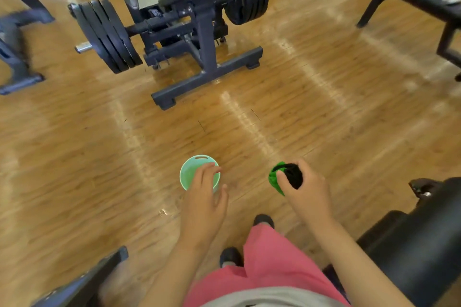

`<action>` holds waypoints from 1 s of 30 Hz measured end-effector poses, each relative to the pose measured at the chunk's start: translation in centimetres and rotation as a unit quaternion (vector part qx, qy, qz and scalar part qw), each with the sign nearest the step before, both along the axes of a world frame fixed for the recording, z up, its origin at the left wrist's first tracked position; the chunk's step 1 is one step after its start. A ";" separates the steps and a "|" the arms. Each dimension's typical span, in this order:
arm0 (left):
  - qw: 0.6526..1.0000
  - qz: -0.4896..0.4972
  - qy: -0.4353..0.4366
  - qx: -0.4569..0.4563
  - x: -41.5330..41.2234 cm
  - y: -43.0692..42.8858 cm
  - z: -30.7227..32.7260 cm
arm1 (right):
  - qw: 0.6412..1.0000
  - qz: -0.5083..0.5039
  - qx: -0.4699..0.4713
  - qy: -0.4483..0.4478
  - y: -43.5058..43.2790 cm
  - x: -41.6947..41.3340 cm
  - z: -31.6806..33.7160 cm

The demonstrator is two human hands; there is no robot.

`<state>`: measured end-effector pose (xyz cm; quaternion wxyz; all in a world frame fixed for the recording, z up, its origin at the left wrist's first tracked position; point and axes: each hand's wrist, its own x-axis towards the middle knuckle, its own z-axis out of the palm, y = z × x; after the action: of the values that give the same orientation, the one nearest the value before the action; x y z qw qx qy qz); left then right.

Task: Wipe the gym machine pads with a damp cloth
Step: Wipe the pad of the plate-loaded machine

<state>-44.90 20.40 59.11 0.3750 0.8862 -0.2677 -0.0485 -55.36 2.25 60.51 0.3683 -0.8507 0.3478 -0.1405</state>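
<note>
right hand (306, 192) grips bunched green/black cloth (275, 178); left hand (204, 197) slack, fingers loose over round mint plastic bucket (187, 174) on glossy wood floor (324, 107).

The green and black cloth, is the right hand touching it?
Touching. The head view shows the right hand with its thumb and fingers curled round the bunched cloth, holding it above the floor.

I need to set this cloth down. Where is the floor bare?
Bare floor lies between the bowl and the machine ahead, and left of the bowl. It is crowded by the black pad at right.
</note>
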 end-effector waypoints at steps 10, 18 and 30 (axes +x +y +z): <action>0.991 -0.023 -0.039 0.125 9.1 -5.9 -2.6 | 0.997 0.037 -0.025 0.064 -9.2 6.7 -2.7; 0.991 -0.016 -0.091 0.095 17.9 -22.4 -0.1 | 0.996 0.066 0.009 0.056 -24.2 15.5 0.2; 0.994 -0.004 -0.062 0.093 29.2 -31.3 -1.6 | 0.991 0.096 0.015 0.095 -33.3 26.4 -2.4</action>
<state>-15.71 -10.85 57.52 0.2733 0.9175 -0.2884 -0.0198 -28.96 -31.03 58.13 0.3584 -0.8839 0.2999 -0.0177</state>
